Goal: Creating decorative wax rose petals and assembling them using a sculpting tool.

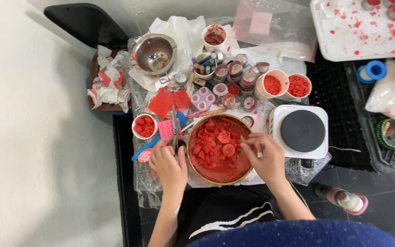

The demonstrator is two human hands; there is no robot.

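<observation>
A round brass-rimmed pot [197, 176] full of red wax lumps and discs sits at the front of a low table. My left hand [168, 164] rests at the pot's left rim, fingers curled beside the handles of scissors [175, 130] that point away from me. My right hand [264, 155] is at the pot's right rim, fingers pinched over the edge near the red pieces; what it grips is too small to tell.
A white hot plate [301, 131] stands right of the pot. Behind are cups of red bits [273, 85], small tins, a pink mould [203, 98], a steel bowl [154, 55], a small bowl of red pieces [144, 126] and crumpled paper. A white tray [357, 29] lies far right.
</observation>
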